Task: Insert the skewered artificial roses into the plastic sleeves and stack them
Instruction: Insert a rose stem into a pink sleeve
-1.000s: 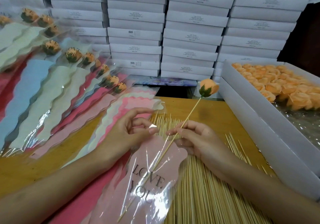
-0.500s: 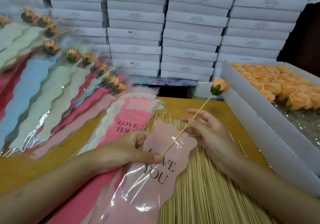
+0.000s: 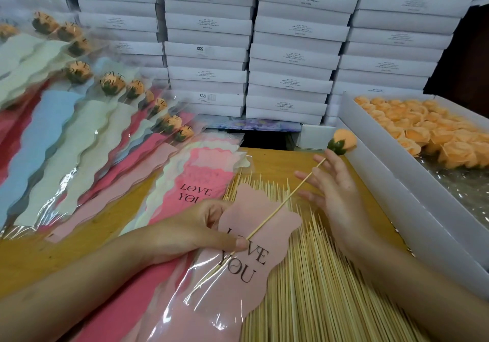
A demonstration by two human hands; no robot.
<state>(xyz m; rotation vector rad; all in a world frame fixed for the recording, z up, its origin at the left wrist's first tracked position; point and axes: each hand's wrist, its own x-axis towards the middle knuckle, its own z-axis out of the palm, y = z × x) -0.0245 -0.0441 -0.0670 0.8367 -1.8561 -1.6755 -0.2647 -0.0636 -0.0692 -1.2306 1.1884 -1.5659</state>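
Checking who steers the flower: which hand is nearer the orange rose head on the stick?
Right. The right hand reaches up just below the rose head; the left hand is far down the stick, pinching the pink sleeve.

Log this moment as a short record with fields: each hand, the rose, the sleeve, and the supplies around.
left hand: holds the pink sleeve, thumb pinching it over the skewer
right hand: fingers straight, beside the skewer's upper part, not gripping
rose: orange, on the skewer; head outside the sleeve, lower end inside
finished roses: sleeved, fanned out at left
loose skewers: pile beneath the sleeve
rose heads: in the white box at right
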